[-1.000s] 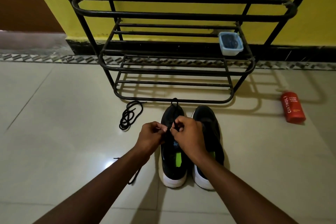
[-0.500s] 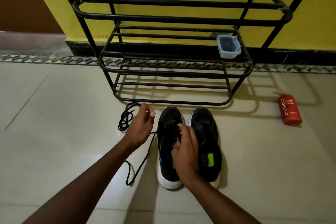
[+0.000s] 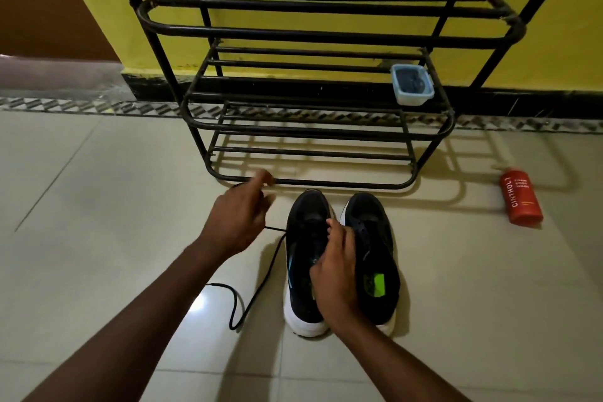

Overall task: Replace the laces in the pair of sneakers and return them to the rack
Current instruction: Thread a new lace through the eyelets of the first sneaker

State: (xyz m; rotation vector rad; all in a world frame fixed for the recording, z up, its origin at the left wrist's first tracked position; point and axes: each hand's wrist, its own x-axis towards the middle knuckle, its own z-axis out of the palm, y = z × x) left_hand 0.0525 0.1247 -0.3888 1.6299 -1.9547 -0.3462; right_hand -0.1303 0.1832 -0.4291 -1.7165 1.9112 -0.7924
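Tiled floor (image 3: 98, 206): sneakers (image 3: 342, 258) toes toward rack (image 3: 313, 33).

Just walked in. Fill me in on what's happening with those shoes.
A person is working on a pair of black sneakers on the floor in front of a black metal shoe rack. The left hand pulls a black lace out sideways from the left sneaker, while the right hand steadies that shoe. The right sneaker looks unlaced.

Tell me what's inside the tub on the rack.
The tub sits open on the rack's middle shelf. Something dark fills it; what it is can't be made out.
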